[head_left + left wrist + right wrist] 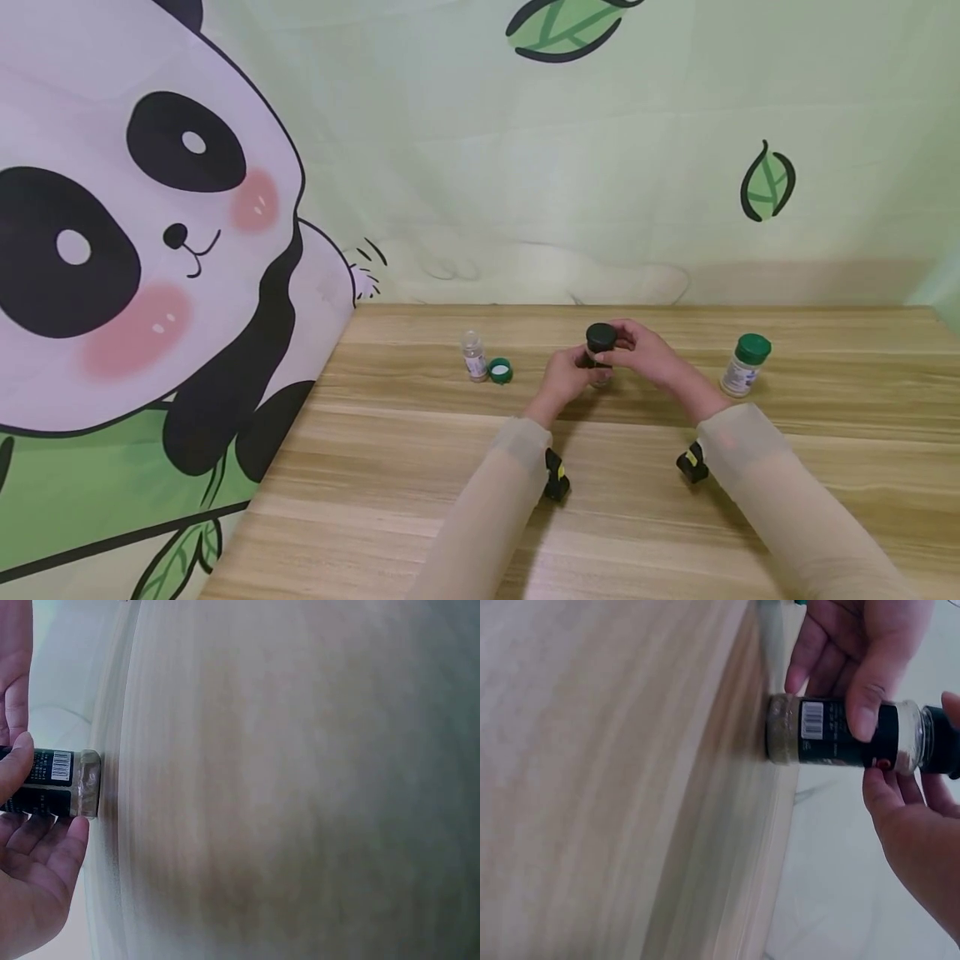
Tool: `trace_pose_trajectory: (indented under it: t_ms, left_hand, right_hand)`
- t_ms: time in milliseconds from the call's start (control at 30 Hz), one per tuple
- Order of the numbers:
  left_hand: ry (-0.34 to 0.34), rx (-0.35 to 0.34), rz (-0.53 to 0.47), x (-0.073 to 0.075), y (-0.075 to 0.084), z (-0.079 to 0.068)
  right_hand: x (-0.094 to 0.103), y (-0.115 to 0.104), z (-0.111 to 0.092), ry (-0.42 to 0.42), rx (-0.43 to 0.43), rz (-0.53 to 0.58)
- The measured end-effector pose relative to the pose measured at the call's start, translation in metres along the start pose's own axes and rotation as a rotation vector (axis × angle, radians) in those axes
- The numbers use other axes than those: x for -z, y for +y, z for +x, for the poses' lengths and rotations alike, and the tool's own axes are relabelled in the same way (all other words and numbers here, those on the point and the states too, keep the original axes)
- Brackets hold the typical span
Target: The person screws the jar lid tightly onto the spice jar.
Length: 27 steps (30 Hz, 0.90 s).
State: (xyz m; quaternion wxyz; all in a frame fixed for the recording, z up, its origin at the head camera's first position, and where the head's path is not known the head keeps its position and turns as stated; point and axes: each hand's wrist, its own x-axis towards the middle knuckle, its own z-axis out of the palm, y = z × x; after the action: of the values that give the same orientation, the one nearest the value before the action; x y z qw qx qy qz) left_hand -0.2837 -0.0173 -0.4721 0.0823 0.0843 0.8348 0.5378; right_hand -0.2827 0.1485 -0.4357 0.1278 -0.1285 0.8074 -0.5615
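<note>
A spice jar [832, 748] with a black label, a barcode and a black lid [601, 335] stands upright between both hands, its contents brownish. My left hand [562, 382] grips the jar's body, with the thumb lying across the label in the right wrist view. Higher up, my right hand [651, 354] holds the jar around its lid and neck. The lid sits on the jar's mouth. In the left wrist view, the base of the jar [88, 784] shows close to the wooden table, while its lid is out of frame.
Left of the hands, a small clear bottle [474, 360] stands uncapped beside a green cap [500, 372], whose white inside shows. To the right stands another spice jar [741, 375] with a green lid. A panda-printed cloth [450, 167] hangs behind the wooden table [375, 467].
</note>
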Motion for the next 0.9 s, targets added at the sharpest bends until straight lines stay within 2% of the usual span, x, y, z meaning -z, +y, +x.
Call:
trace_pose_trajectory:
  t_ms: [133,300,900]
  left_hand:
    - [0.003,0.003,0.004,0.0002,-0.0003,0.0002]
    - [0.002,0.008,0.000,0.0000,-0.0009,-0.0001]
    - [-0.002,0.019,0.004,-0.0019,-0.0013,0.0017]
  right_hand:
    - [0.0049,0.0006,0.0004,-0.064,0.015,0.026]
    - [0.0079,0.0019,0.0008,-0.091,0.009,0.056]
    - [0.0046,0.0045,0.0004,-0.041,-0.029,0.065]
